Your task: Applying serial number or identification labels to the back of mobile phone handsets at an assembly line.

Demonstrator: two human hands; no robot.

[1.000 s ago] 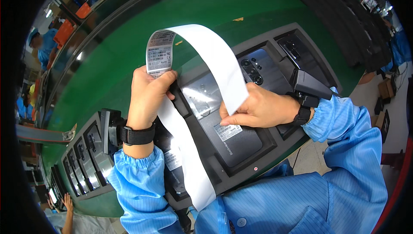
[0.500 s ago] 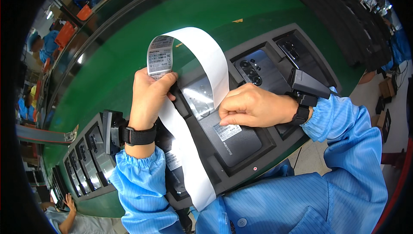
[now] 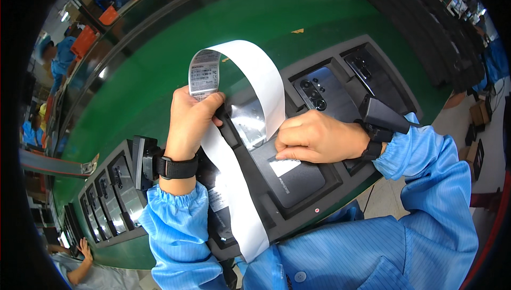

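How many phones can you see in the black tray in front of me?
3. One lies under the right hand, bearing a white sticker; one sits in the next slot beyond; one in the far slot. The paper strip may hide more.

The right hand (image 3: 319, 140) covered most of the phone (image 3: 290, 175) under it, so I couldn't tell what its fingertips were pinching. The white strip (image 3: 234, 183) hid the tray (image 3: 319, 210) slot beneath and ran off behind the blue sleeve (image 3: 181, 237) at the bottom. Label (image 3: 204, 78) print was too small to read.
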